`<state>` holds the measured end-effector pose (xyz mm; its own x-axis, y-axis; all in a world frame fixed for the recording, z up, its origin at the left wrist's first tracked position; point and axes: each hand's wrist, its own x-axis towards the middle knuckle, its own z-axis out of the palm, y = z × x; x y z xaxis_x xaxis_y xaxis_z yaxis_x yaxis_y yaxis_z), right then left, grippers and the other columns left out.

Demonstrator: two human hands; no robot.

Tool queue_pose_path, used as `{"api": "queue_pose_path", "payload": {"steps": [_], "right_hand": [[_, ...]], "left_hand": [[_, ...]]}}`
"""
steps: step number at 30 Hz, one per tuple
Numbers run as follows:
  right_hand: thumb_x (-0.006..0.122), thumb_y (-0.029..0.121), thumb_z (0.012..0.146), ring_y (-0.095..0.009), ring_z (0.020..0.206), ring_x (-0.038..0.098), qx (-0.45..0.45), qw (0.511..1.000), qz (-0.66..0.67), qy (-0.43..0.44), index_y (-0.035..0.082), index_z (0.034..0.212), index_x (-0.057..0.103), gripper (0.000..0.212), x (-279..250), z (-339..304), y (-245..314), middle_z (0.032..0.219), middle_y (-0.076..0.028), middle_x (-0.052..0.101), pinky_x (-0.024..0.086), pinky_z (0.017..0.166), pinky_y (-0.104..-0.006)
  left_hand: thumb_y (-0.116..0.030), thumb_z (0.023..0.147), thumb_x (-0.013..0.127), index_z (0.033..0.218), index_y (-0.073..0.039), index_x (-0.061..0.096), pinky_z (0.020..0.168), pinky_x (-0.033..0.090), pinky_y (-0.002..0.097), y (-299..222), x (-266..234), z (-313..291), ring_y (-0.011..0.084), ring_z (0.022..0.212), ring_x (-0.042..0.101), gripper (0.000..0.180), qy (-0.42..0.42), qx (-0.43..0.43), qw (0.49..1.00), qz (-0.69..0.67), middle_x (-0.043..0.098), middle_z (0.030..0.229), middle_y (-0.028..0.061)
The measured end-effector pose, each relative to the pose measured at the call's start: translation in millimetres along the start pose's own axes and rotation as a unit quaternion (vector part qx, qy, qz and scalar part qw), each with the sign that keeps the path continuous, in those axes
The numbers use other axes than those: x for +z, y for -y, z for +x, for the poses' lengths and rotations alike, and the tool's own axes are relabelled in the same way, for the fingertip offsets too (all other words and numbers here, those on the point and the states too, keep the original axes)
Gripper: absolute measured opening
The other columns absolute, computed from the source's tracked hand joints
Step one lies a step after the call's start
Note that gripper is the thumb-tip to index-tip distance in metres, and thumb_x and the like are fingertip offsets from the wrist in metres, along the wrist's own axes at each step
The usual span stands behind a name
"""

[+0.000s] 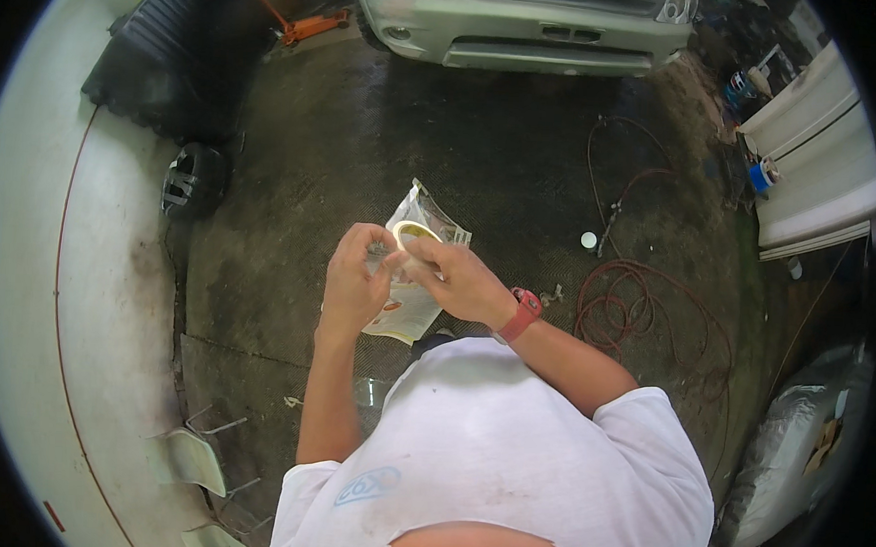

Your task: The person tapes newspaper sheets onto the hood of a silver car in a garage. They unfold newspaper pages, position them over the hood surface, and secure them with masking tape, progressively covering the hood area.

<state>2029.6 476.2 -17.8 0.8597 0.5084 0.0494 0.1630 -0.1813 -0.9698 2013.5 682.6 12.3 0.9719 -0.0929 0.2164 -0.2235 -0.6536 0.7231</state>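
A roll of pale tape, which looks like masking tape, is held up in front of me between both hands. My right hand grips its near right side, with the thumb lying over the ring. At the roll's left rim, the bent fingers and thumb of my left hand come together in a pinch; whether a loose tape end is between them is too small to tell. Behind and below the hands shows a clear plastic sheet or bag with a printed pale lower part. I cannot tell whether it is held or lies lower down.
A pale vehicle's front bumper stands ahead. Red hose lies coiled on the dark floor to the right, near a white cup-like item. At left are a tire, a black ribbed liner and chairs. An orange jack sits far left.
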Motion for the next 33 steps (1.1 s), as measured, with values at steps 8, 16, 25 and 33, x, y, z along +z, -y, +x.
{"api": "queue_pose_path", "payload": {"steps": [8, 16, 25, 33], "right_hand": [[0.067, 0.008, 0.111, -0.02, 0.11, 0.079, -0.013, 0.999, 0.044, 0.0, -0.002, 0.139, 0.068, 0.03, 8.2, 3.8, -18.2, 0.12, -0.015, 0.079, 0.06, 0.1, -0.0362], [0.066, 0.009, 0.113, -0.017, 0.113, 0.078, -0.017, 0.998, 0.048, 0.023, -0.003, 0.148, 0.065, 0.036, 6.8, 7.5, -28.8, 0.122, -0.013, 0.079, 0.06, 0.103, -0.0356], [0.065, 0.008, 0.113, -0.016, 0.115, 0.076, 0.037, 0.995, 0.066, 0.067, -0.002, 0.147, 0.065, 0.035, 8.2, 5.8, -22.8, 0.121, -0.012, 0.08, 0.058, 0.103, -0.0345], [0.065, 0.007, 0.112, -0.014, 0.113, 0.075, -0.02, 0.995, 0.067, 0.067, -0.003, 0.144, 0.065, 0.033, 6.0, 10.7, -14.4, 0.121, -0.01, 0.079, 0.058, 0.102, -0.034]], "left_hand": [[-0.018, 0.095, 0.086, 0.111, -0.003, 0.068, 0.092, 0.056, 0.0461, 1.0, 1.3, -5.4, 0.0399, 0.106, 0.071, 0.028, -0.036, 0.013, 0.998, 0.043, 0.071, 0.111, 0.0157], [-0.017, 0.096, 0.086, 0.112, -0.003, 0.074, 0.094, 0.056, 0.0447, 2.5, 7.4, -14.5, 0.0358, 0.106, 0.072, 0.025, -0.087, 0.012, 0.996, 0.023, 0.075, 0.114, 0.0139], [-0.008, 0.093, 0.084, 0.105, -0.003, 0.078, 0.094, 0.056, 0.0415, 11.5, -2.4, -15.1, 0.032, 0.105, 0.073, 0.014, -0.068, -0.011, 0.998, 0.01, 0.077, 0.107, 0.0114], [-0.008, 0.097, 0.081, 0.103, -0.002, 0.074, 0.09, 0.056, 0.0435, 12.9, -8.1, -10.2, 0.0335, 0.101, 0.07, 0.011, -0.107, 0.05, 0.993, 0.029, 0.075, 0.104, 0.0119]]}}
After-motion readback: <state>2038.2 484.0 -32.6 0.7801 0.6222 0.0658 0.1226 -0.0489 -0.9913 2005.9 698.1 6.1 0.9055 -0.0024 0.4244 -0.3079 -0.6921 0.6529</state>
